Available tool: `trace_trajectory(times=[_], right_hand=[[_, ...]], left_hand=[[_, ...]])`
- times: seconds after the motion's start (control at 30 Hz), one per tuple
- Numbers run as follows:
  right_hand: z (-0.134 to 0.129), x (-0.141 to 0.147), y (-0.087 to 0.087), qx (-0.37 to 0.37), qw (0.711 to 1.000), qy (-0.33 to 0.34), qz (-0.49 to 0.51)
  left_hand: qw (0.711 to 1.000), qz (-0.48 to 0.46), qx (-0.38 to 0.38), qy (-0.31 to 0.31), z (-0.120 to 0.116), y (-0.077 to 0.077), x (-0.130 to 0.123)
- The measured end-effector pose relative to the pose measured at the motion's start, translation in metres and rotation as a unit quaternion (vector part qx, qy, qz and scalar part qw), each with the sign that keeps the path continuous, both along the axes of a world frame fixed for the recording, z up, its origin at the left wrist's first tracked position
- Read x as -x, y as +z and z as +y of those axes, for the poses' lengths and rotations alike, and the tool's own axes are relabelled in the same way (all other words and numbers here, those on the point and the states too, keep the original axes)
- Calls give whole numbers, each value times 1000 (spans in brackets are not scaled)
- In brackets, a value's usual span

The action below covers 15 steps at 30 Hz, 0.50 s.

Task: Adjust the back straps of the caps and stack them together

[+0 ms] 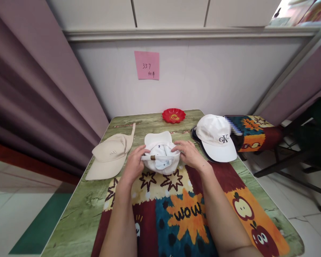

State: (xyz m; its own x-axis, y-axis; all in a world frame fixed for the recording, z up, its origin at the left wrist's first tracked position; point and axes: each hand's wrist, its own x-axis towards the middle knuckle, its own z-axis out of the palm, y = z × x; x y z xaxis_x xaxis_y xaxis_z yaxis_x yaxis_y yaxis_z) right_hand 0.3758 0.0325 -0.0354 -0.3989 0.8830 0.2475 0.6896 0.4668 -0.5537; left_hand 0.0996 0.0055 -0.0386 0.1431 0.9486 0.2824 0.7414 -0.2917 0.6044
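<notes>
A white cap [166, 165] lies in the middle of the table, its brim pointing away and its inside and back strap facing me. My left hand [135, 160] grips its left edge near the strap, fingers bent over the rim. My right hand [188, 152] holds the right edge, with the thumb and fingers on the rim. To the left lies a beige cap [111, 155] with its strap sticking out toward the back. On the right a white cap with black letters [215, 137] rests on top of a dark cap [196, 137].
A red scalloped dish [173, 116] stands at the table's back edge. A colourful patterned mat [173, 214] covers the front of the wood-look table [77, 214]. A pink note [147, 65] is on the wall behind. Dark chair legs [273, 166] stand at the right.
</notes>
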Motion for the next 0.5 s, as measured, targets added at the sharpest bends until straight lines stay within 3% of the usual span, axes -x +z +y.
trace_trajectory(times=[0.1, 0.23, 0.33, 0.5], right_hand=[[-8, 0, 22, -2, 997, 11, 79], [-17, 9, 40, 60, 982, 70, 165], [-18, 20, 37, 78, 982, 105, 139], [-13, 27, 26, 47, 990, 99, 91]], left_hand=[[997, -70, -22, 12, -4, 11, -3], [986, -157, 10, 44, -9, 24, -8], [988, -146, 49, -10, -11, 28, -13], [993, -84, 53, -64, -8, 23, -16]])
